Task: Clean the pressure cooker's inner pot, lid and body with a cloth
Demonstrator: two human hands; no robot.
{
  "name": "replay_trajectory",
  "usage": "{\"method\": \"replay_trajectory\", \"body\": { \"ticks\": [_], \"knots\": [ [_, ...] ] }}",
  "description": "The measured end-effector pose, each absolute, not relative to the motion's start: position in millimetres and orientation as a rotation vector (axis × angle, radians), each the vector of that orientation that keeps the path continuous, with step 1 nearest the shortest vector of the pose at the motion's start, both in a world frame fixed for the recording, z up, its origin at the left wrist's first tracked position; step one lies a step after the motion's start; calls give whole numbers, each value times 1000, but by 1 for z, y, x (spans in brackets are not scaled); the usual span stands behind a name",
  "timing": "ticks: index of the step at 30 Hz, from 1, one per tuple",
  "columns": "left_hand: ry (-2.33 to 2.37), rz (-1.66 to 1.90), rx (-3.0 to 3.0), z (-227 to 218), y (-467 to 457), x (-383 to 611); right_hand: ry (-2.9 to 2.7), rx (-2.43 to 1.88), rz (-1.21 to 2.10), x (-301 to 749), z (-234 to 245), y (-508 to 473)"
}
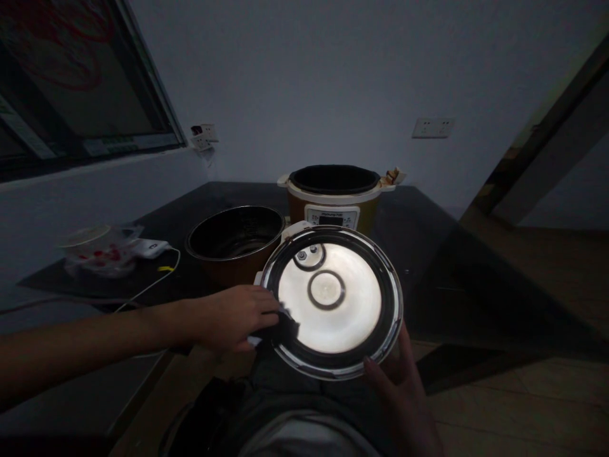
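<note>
I hold a round cooker lid (333, 301) upside down in front of me, its shiny inner plate brightly lit, with a dark rubber ring round the rim. My right hand (404, 387) grips the lid's lower right edge from beneath. My left hand (235, 316) is closed on a small dark cloth or pad (284, 329) pressed against the lid's left rim. Beyond the lid a loose metal inner pot (235, 238) stands on the dark table, beside the open brown cooker body (335, 193).
The dark table (428, 254) runs to the wall. On its left end lie a plastic bag with red contents (102, 251) and a white charger with a cable (155, 249). Wall sockets (432, 127) sit behind. A window (80, 82) is at left.
</note>
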State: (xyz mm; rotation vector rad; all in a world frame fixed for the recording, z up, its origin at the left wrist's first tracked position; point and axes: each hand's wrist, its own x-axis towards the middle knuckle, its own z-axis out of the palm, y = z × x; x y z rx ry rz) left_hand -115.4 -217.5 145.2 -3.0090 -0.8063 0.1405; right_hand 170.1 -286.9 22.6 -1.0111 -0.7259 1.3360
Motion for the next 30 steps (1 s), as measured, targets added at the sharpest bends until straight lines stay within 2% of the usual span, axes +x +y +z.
{"method": "replay_trajectory", "body": {
  "ticks": [7,12,18,30],
  "knots": [
    [-1018,218,-3393,131,-268,-76,-737,-977,1320,167,25,-286],
    [-1043,-64,-3648,122,-277,-24,-774,-1010,1328,171,25,-288],
    [-1322,-397,-3658,118,-269,11,-792,-1092,1283,182,22,-285],
    [-1496,-198,-3655,146,-286,-22,-631,-987,1398,166,32,-294]
  ]
}}
